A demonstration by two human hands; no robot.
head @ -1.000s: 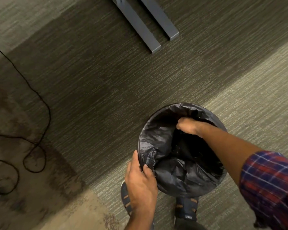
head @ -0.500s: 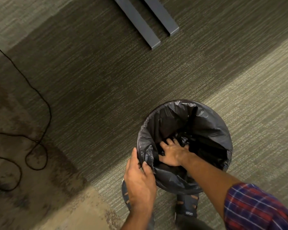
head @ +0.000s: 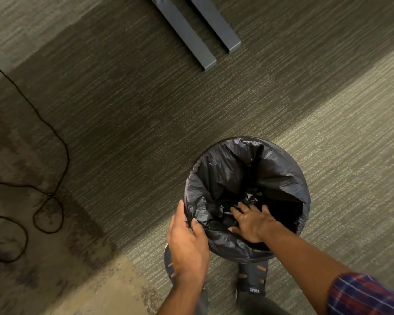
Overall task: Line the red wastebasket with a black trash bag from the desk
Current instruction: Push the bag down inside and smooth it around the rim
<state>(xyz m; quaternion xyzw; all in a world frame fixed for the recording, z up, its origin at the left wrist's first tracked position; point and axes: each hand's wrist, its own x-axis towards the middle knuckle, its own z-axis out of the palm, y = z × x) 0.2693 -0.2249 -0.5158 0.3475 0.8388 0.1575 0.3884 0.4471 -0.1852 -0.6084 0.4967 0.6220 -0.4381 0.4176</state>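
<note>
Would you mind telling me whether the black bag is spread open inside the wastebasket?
Spread open: the trash bag drapes over the visible rim, and the right hand presses inside its mouth.

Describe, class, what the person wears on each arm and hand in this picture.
Both hands, the left hand and the right hand, are bare: no gloves, rings or watch show. The left forearm is uncovered as far as the frame's edge. The right arm carries a checked sleeve in dark blue and red with thin pale lines, pushed up above the forearm.
</note>
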